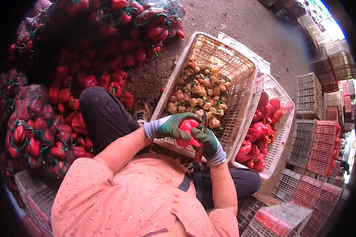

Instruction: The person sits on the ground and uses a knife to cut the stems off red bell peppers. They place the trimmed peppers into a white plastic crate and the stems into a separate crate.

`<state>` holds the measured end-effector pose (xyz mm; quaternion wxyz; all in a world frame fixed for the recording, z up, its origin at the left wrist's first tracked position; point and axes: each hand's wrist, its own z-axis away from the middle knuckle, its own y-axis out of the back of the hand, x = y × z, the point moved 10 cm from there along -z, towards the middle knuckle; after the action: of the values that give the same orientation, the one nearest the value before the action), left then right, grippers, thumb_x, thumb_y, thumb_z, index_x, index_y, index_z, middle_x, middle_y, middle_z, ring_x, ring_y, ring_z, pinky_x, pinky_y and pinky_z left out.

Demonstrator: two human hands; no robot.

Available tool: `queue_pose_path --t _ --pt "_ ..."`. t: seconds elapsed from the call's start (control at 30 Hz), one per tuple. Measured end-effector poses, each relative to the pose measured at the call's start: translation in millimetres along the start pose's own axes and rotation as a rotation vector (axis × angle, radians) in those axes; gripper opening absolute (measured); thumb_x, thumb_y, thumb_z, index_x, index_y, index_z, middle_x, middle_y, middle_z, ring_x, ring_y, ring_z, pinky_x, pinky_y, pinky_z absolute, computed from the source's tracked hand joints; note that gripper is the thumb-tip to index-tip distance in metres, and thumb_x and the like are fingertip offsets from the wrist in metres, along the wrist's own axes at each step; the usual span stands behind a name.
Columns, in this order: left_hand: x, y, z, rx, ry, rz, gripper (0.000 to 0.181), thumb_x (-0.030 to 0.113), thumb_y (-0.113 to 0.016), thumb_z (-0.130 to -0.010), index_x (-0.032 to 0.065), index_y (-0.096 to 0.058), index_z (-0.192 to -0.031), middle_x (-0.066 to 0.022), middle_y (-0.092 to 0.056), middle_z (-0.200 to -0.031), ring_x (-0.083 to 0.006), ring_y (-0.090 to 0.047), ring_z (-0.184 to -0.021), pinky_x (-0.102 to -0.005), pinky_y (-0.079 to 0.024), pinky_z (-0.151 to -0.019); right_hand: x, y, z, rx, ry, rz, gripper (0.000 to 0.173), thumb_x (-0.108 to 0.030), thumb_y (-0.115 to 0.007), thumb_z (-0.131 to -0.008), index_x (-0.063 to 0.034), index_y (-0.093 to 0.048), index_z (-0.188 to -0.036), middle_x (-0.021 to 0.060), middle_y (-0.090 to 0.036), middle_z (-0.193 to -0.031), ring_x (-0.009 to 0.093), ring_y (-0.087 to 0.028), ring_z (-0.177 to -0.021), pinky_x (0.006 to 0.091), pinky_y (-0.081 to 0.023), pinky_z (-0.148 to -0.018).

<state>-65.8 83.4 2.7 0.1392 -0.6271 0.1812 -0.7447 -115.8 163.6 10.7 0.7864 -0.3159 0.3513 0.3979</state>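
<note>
My left hand (178, 126), in a green-coated work glove, grips a red bell pepper (187, 133). Held against the pepper from the other side is my gloved right hand (207, 142), which is shut on a knife (198, 155); the blade rises past the fingers and the handle points down. Both hands are over the near edge of a white plastic crate (240, 77). Cut pepper cores with green stems (198, 91) lie in that crate. To its right, a second white crate (284, 109) holds red peppers (259, 133).
Loose red peppers (89, 81) are heaped at my left, beside green mesh sacks of peppers (34, 136). Stacked plastic crates (308, 94) line the right side. A white sheet (250, 54) lies behind the crates on the dirt floor (234, 17).
</note>
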Motion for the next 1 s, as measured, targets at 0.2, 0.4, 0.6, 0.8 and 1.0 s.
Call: queue_pose_path --t 0.2,0.4,0.6,0.8,1.0 --pt "7.1 8.3 3.2 0.228 -0.070 -0.522 0.087 0.024 -0.094 -0.063 0.0027 -0.049 -0.134 -0.0097 -0.063 -0.121 -0.0166 -0.060 -0.109 -0.0339 -0.050 -0.098 10.6 30.4 -2.7 0.215 0.141 0.118 0.030 -0.012 -0.075 -0.085 0.0026 -0.070 -0.110 0.0032 -0.073 -0.087 0.007 -0.063 -0.071 0.0246 -0.052 -0.067" --pt "2.8 13.9 7.2 0.414 -0.232 -0.585 0.083 0.025 -0.094 -0.062 0.0025 -0.051 -0.130 -0.0122 -0.059 -0.122 -0.0216 -0.060 -0.111 -0.0360 -0.050 -0.097 15.9 34.4 -9.1 0.339 0.203 -0.020 0.023 -0.009 -0.072 -0.088 0.0040 -0.071 -0.107 0.0055 -0.073 -0.090 0.009 -0.063 -0.075 0.0240 -0.052 -0.068" --pt "5.9 15.8 10.2 0.490 -0.290 -0.594 0.082 0.022 -0.095 -0.061 0.0048 -0.051 -0.128 -0.0134 -0.053 -0.132 -0.0234 -0.054 -0.120 -0.0365 -0.044 -0.103 17.6 29.2 -19.7 0.245 0.052 -0.059 0.026 -0.014 -0.067 -0.092 0.0026 -0.067 -0.112 0.0067 -0.070 -0.100 0.011 -0.064 -0.086 0.0248 -0.051 -0.078" --pt "33.6 17.1 4.2 0.327 -0.498 -0.564 0.085 0.016 -0.095 -0.059 0.0090 -0.049 -0.130 -0.0190 -0.031 -0.155 -0.0312 -0.028 -0.146 -0.0434 -0.028 -0.117 -2.5 13.7 -22.4 -0.044 0.194 0.303 0.037 -0.003 -0.057 -0.089 -0.0005 -0.059 -0.126 0.0112 -0.062 -0.123 0.025 -0.061 -0.113 0.0329 -0.050 -0.094" --pt "29.2 6.9 1.6 0.312 -0.422 -0.549 0.091 0.020 -0.096 -0.059 0.0071 -0.046 -0.134 -0.0189 -0.030 -0.155 -0.0303 -0.031 -0.143 -0.0416 -0.030 -0.116 -10.9 10.2 -12.5 -0.014 -0.098 0.050 0.032 -0.020 -0.064 -0.092 -0.0027 -0.062 -0.119 0.0020 -0.067 -0.087 0.009 -0.060 -0.065 0.0215 -0.048 -0.057"
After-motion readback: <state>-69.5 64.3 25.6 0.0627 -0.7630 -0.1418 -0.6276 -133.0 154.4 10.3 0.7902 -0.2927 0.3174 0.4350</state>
